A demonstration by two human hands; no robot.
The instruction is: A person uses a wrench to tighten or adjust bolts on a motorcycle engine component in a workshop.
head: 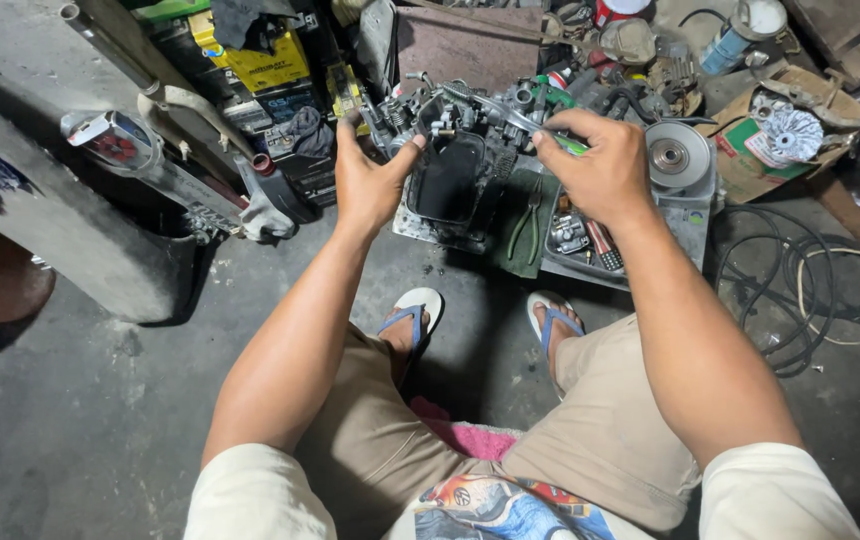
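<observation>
Fingers: right hand [600,170] is pinching a green-handled tool [550,135]; left hand [370,180] is spreading open, thumb touching the engine [455,170].
Engine place: sitting on the floor just beyond both feet, between the hands.
Tool axis: running left and away, across the engine top.
Nearer hand: right.
Count: one engine, one tool, one pair of pliers [528,225], one parts tray [590,250].
</observation>
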